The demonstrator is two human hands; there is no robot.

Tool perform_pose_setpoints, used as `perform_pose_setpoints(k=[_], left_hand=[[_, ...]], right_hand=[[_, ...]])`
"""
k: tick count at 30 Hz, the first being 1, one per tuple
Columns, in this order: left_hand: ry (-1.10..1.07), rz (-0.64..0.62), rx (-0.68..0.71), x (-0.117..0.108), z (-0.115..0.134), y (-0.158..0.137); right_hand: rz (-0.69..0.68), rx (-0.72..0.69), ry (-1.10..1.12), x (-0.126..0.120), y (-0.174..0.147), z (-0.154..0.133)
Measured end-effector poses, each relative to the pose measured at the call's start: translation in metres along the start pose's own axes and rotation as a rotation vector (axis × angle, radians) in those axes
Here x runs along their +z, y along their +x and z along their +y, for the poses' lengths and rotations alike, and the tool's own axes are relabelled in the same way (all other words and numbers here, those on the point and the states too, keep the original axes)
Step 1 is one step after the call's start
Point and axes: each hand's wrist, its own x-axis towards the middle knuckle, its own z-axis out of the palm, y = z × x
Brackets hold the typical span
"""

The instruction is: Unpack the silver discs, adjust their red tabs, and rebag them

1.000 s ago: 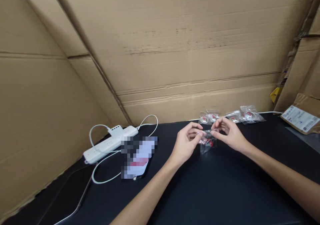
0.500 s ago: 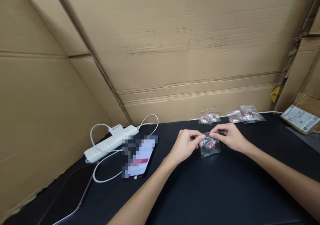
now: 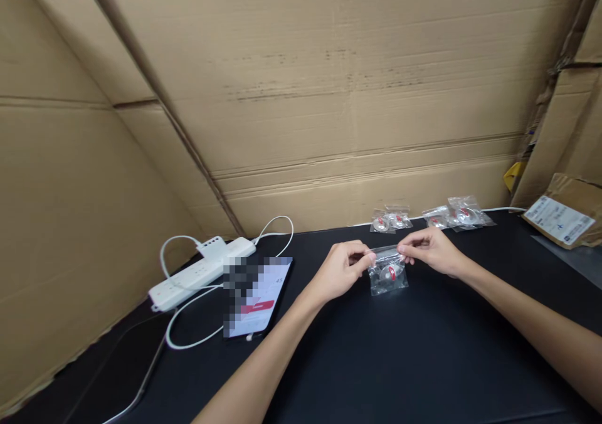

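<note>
Pinching the top edge of a small clear bag [image 3: 387, 272] between our left hand [image 3: 342, 271] and right hand [image 3: 430, 251], just right of the phone [image 3: 256, 295]. We're probably sealing it; next we're needing an even press along the strip.

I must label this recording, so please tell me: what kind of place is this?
Probably a small packing station: a black table walled by cardboard sheets, with small clear bags of red-and-white parts lined up at the back.
</note>
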Motion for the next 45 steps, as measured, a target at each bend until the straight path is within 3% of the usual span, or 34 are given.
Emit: perform_pose_setpoints(k=[4, 8, 11, 14, 17, 21, 25, 27, 36, 39, 42, 45], left_hand=[[-0.235, 0.034, 0.002, 0.004, 0.002, 0.001], [-0.525, 0.124, -0.097, 0.007, 0.002, 0.002], [-0.641, 0.176, -0.141, 0.009, 0.001, 0.003], [-0.726, 0.204, -0.170, 0.011, 0.000, 0.004], [-0.758, 0.230, -0.185, 0.010, 0.000, 0.004], [-0.713, 0.244, -0.256, 0.009, -0.003, 0.003], [-0.670, 0.204, -0.298, 0.009, -0.005, 0.003], [-0.657, 0.175, -0.306, 0.011, -0.005, 0.003], [-0.649, 0.079, -0.279, 0.013, -0.004, 0.001], [-0.627, 0.080, -0.284, 0.013, -0.002, 0.002], [-0.605, 0.081, -0.285, 0.014, -0.004, 0.003], [-0.540, 0.104, -0.262, 0.016, -0.010, 0.004]], right_hand=[[-0.022, -0.010, 0.142, 0.006, -0.004, -0.002], [-0.149, 0.085, 0.317, 0.023, -0.008, -0.002], [-0.143, 0.146, 0.397, 0.034, -0.009, -0.002], [-0.062, 0.179, 0.462, 0.032, -0.006, -0.001], [0.074, 0.183, 0.500, 0.013, -0.001, 0.002], [0.455, 0.184, 0.500, -0.031, 0.007, 0.013], [0.757, 0.215, 0.383, -0.075, 0.006, 0.025], [0.819, 0.239, 0.353, -0.088, 0.004, 0.032], [1.001, 0.221, 0.130, -0.096, 0.010, 0.049], [1.016, 0.196, -0.264, -0.097, 0.009, 0.050], [0.942, 0.093, -0.747, -0.094, 0.006, 0.052], [0.830, -0.028, -0.897, -0.079, 0.004, 0.055]])
